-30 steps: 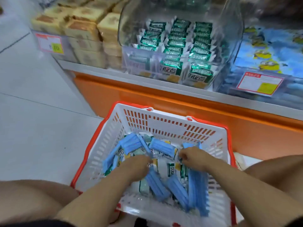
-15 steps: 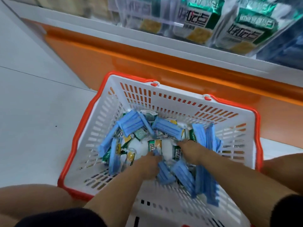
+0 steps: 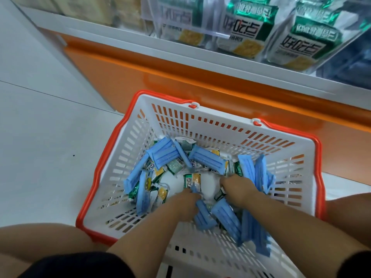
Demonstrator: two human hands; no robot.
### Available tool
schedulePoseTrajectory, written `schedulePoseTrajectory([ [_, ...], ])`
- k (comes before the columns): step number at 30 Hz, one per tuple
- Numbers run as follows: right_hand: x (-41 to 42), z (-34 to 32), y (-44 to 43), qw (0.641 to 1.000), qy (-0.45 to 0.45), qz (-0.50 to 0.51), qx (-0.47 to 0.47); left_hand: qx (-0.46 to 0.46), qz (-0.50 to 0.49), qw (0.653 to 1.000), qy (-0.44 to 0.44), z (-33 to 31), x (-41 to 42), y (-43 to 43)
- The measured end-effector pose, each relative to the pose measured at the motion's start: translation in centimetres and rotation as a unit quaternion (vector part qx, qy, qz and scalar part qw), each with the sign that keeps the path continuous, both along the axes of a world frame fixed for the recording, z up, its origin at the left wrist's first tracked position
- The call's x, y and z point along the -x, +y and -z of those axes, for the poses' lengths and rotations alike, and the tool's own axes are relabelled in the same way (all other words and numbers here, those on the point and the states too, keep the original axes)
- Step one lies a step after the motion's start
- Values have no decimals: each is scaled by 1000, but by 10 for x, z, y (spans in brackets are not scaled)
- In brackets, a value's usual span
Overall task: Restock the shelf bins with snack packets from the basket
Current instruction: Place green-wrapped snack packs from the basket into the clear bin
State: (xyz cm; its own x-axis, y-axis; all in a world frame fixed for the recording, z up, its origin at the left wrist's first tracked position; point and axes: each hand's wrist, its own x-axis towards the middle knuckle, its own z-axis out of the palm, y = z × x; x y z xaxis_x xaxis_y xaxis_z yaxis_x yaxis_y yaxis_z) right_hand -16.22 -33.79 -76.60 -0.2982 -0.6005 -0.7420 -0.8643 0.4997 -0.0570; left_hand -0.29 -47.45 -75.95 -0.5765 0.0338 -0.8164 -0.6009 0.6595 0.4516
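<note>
A white basket with an orange rim [image 3: 224, 125] stands on the floor below the shelf. Inside lie many blue packets [image 3: 207, 159] mixed with green-and-white snack packets [image 3: 191, 181]. Both hands are down in the pile. My left hand [image 3: 185, 203] has its fingers curled around packets at the basket's middle, a blue one sticking out beneath it. My right hand [image 3: 237, 188] is closed on packets just to the right, its fingers hidden among them. The clear shelf bin [image 3: 216, 31] above holds green-and-white packets of the same kind.
An orange shelf base [image 3: 200, 77] runs behind the basket, under a white shelf edge. Pale floor tiles [image 3: 50, 137] spread to the left. My knees flank the basket at lower left [image 3: 40, 239] and right [image 3: 349, 207]. Boxed goods sit blurred at upper left.
The view has tilted down from the shelf bins toward the basket. Both hands have stayed in the pile, shifting slightly and gathering packets toward the middle.
</note>
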Motion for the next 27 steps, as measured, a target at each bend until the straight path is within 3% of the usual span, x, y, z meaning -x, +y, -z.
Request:
schedulePoseTrajectory([
  [5, 10, -44, -5, 995, -34, 61, 69, -7, -49, 999, -2, -25, 11, -11],
  [13, 19, -169, -28, 949, -106, 153, 254, -88, -201, 962, 160, -128, 47, -48],
  [19, 15, -276, -40, 912, -56, 131, 385, -92, -241, 914, 314, -234, 48, -75],
  [27, 23, -390, -68, 840, 34, 83, 535, 27, -204, 846, 491, -354, 58, -104],
])
